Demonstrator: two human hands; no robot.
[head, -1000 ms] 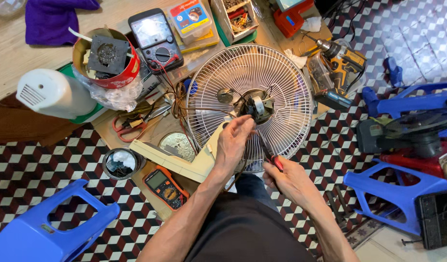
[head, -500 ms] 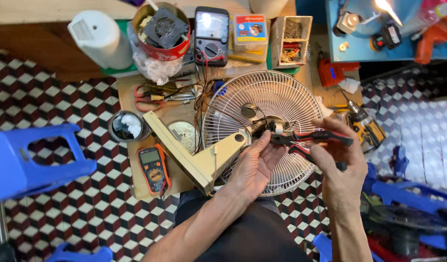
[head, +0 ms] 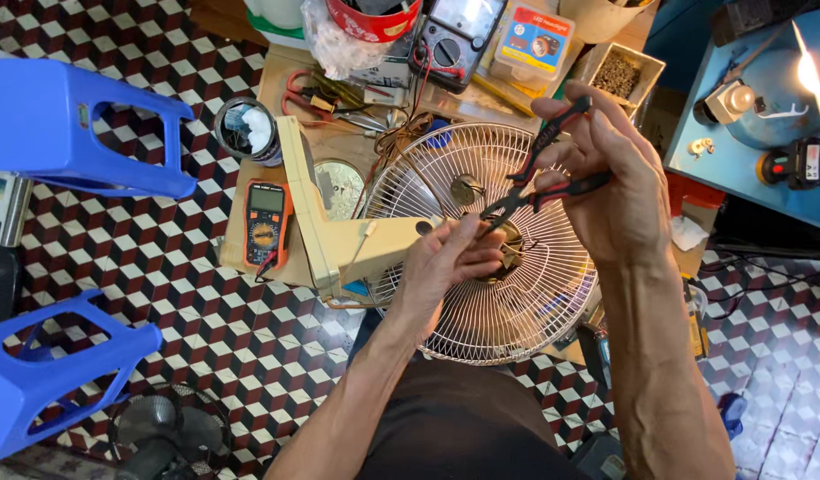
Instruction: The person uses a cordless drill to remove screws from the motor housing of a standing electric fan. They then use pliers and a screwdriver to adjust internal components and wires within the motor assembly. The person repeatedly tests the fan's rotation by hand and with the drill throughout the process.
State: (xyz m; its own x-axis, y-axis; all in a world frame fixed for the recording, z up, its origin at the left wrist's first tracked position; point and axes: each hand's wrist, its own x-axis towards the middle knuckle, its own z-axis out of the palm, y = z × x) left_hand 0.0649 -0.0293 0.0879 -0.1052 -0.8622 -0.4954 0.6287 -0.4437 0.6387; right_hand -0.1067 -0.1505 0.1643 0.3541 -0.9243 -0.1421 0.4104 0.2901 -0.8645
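Head view: the right hand [head: 619, 191] grips red-and-black pliers [head: 539, 182], fingers clenched on the handles, the tip at the motor hub [head: 503, 244] in the middle of the fan grille [head: 517, 311]. The left hand [head: 441, 267] pinches something at that hub, probably a wire, though it is too small to tell. Holding the part steady and squeezing gently would serve best. Behind, a small box [head: 619, 76] holds dark screws; a red tub [head: 374, 18] holds parts; a tin [head: 245, 129] holds something white.

Below you: checkered floor [head: 205, 338], blue plastic stools [head: 81, 124] on your left, blue workbench [head: 766, 187] with lit lamp [head: 806, 71] on your right
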